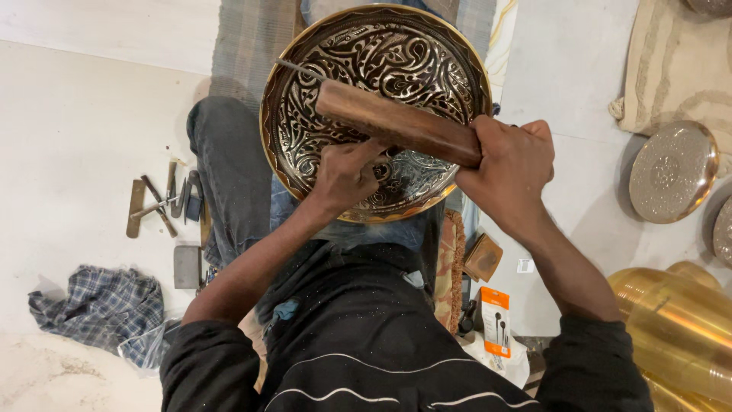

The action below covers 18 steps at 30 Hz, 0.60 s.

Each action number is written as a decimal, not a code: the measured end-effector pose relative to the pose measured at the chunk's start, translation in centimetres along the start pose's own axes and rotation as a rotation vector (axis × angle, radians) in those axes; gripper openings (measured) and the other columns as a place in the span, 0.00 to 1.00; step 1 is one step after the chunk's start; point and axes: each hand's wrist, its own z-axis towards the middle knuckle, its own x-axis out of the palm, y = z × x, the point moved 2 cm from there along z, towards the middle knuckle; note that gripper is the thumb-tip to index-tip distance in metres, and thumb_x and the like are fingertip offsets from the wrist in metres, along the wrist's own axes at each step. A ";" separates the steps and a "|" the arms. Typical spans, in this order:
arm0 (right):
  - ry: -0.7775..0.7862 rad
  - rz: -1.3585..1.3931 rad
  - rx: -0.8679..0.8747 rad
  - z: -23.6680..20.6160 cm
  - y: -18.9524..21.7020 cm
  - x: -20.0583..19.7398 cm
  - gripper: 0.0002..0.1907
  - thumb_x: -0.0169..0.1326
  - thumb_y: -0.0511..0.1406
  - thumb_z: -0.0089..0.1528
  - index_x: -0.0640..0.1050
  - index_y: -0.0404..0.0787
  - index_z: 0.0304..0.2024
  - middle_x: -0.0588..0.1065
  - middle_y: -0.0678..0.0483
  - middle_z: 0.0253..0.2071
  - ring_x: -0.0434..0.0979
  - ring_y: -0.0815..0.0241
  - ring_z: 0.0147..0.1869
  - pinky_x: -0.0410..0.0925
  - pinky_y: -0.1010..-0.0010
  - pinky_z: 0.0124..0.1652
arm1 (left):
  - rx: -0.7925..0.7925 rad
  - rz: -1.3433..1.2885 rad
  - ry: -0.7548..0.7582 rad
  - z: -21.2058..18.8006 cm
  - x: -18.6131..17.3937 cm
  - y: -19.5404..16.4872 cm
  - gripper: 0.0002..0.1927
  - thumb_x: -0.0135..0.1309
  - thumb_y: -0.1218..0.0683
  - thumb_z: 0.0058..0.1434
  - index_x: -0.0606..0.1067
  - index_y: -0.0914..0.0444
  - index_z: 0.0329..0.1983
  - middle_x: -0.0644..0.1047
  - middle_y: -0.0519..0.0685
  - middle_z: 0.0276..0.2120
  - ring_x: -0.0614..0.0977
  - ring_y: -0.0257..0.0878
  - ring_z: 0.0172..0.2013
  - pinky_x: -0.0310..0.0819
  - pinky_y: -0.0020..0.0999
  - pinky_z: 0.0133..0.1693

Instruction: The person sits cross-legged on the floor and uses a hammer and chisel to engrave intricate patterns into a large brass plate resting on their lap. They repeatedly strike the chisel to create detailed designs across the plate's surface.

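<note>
Resting across the person's lap, a large round brass tray with dark engraved scrollwork (pixel 381 69) is seen from above, its rim tilted toward the camera. The right hand (pixel 509 169) is clenched around one end of a brown wooden block-shaped mallet (pixel 396 122), which is held slanting across the tray's face. The left hand (pixel 347 174) is pinched on a small tool at the tray's lower middle; the tool itself is mostly hidden by the fingers, so its kind cannot be told. A thin metal rod (pixel 301 70) is seen projecting beyond the mallet's far end, over the tray.

On the pale floor (pixel 76 137) to the left, a scatter of small metal hand tools (pixel 164 200) is laid out, with a grey rectangular block (pixel 186 266) just below them and a blue checked cloth (pixel 103 305) nearer the camera. To the right, a round silver-toned engraved plate (pixel 672 172) is lying flat, well apart from the tray. Shiny brass vessels (pixel 679 328) are noted at the lower right. An orange and white package (pixel 496 320) and a small brown wooden box (pixel 483 258) are beside the right forearm.
</note>
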 end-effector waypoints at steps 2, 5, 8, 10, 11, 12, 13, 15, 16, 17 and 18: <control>0.025 0.145 0.038 -0.2 -0.4 0.2 0.14 0.59 0.31 0.43 0.75 0.42 0.32 0.72 0.52 0.24 0.69 0.47 0.31 0.55 0.61 0.43 | -0.058 0.045 0.064 0.0 0.5 0.4 0.28 0.55 0.70 0.48 0.77 0.64 0.56 0.81 0.52 0.26 0.83 0.41 0.24 0.80 0.37 0.29; -0.072 0.314 0.144 -0.3 -0.7 0.7 0.12 0.62 0.34 0.53 0.74 0.41 0.37 0.71 0.51 0.29 0.67 0.49 0.34 0.58 0.65 0.42 | -0.003 -0.023 0.022 -0.3 0.5 0.6 0.31 0.53 0.70 0.48 0.75 0.66 0.59 0.84 0.54 0.34 0.86 0.40 0.27 0.80 0.32 0.27; -0.038 -0.010 0.030 -0.2 -0.2 1.0 0.16 0.58 0.31 0.43 0.76 0.42 0.35 0.73 0.53 0.25 0.70 0.51 0.31 0.55 0.60 0.44 | 0.018 -0.016 0.003 -0.7 0.3 0.9 0.30 0.52 0.70 0.49 0.76 0.63 0.57 0.82 0.52 0.30 0.86 0.41 0.29 0.81 0.36 0.30; -0.084 0.321 0.124 -0.1 -0.2 0.8 0.12 0.61 0.33 0.51 0.75 0.42 0.37 0.73 0.53 0.29 0.69 0.52 0.33 0.58 0.64 0.43 | 0.024 -0.061 0.022 -0.8 0.4 1.1 0.30 0.51 0.70 0.52 0.74 0.66 0.61 0.83 0.56 0.39 0.88 0.42 0.33 0.83 0.30 0.29; -0.103 0.486 0.166 -0.1 -0.2 0.6 0.11 0.62 0.34 0.55 0.75 0.42 0.38 0.73 0.53 0.31 0.69 0.53 0.34 0.60 0.66 0.43 | 0.023 -0.082 0.027 -0.8 0.4 1.1 0.30 0.51 0.70 0.53 0.73 0.67 0.62 0.84 0.58 0.43 0.89 0.42 0.35 0.84 0.27 0.28; -0.024 0.304 0.143 0.0 -0.1 0.5 0.11 0.62 0.34 0.52 0.75 0.42 0.35 0.73 0.53 0.28 0.69 0.52 0.32 0.58 0.64 0.43 | 0.001 -0.061 0.034 -0.8 0.3 1.3 0.29 0.51 0.70 0.53 0.74 0.66 0.61 0.84 0.56 0.40 0.88 0.42 0.34 0.84 0.30 0.30; 0.051 0.120 0.119 0.0 0.0 0.4 0.12 0.62 0.33 0.48 0.75 0.42 0.33 0.73 0.52 0.25 0.69 0.51 0.30 0.56 0.63 0.44 | -0.018 -0.041 0.042 -0.7 0.3 1.4 0.28 0.51 0.70 0.53 0.75 0.65 0.59 0.84 0.54 0.37 0.88 0.42 0.33 0.84 0.32 0.32; 0.071 -0.007 0.079 0.0 0.0 0.2 0.13 0.61 0.32 0.45 0.75 0.42 0.32 0.73 0.53 0.24 0.70 0.50 0.29 0.54 0.61 0.44 | -0.017 -0.032 0.042 -0.6 0.2 1.5 0.29 0.51 0.69 0.51 0.75 0.65 0.59 0.84 0.54 0.35 0.88 0.42 0.34 0.85 0.34 0.34; 0.024 0.050 0.070 -0.1 0.1 0.1 0.13 0.61 0.32 0.45 0.76 0.43 0.33 0.74 0.54 0.25 0.70 0.51 0.30 0.54 0.61 0.44 | -0.003 -0.048 0.038 -0.7 0.1 1.4 0.31 0.50 0.69 0.51 0.74 0.66 0.61 0.84 0.55 0.37 0.88 0.43 0.36 0.85 0.33 0.34; -0.025 0.105 0.058 -0.1 0.1 0.1 0.14 0.60 0.32 0.45 0.76 0.43 0.35 0.74 0.55 0.27 0.70 0.52 0.31 0.53 0.61 0.43 | 0.012 -0.063 0.030 -0.6 0.1 1.3 0.32 0.50 0.69 0.50 0.73 0.67 0.62 0.84 0.56 0.38 0.88 0.44 0.38 0.86 0.33 0.34; -0.036 0.189 0.089 -0.1 0.0 0.3 0.13 0.61 0.33 0.48 0.75 0.42 0.35 0.73 0.53 0.27 0.68 0.51 0.32 0.55 0.62 0.43 | 0.002 -0.058 0.042 -0.6 0.0 1.3 0.33 0.51 0.69 0.49 0.73 0.66 0.63 0.84 0.56 0.38 0.88 0.44 0.37 0.85 0.33 0.33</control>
